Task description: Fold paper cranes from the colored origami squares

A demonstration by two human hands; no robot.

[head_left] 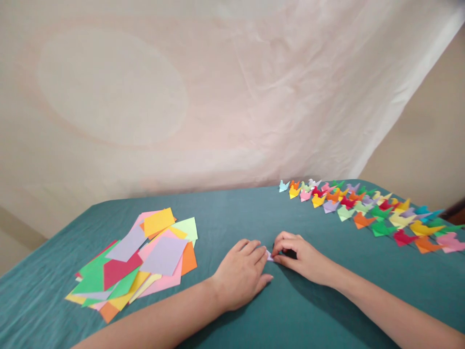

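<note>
Both my hands rest on the teal tablecloth (232, 213) near its front middle. My left hand (242, 271) lies palm down, fingers together, pressing on a small lilac paper piece (269, 255); only a corner of the paper shows between the hands. My right hand (298, 257) is curled, its fingertips pinching that same corner. The rest of the paper is hidden under my left hand.
A loose pile of coloured paper squares (134, 259) lies at the left. Several folded paper birds (366, 211) in many colours stand in rows at the right, running toward the table's right edge. A cream cloth backdrop (203, 97) hangs behind the table.
</note>
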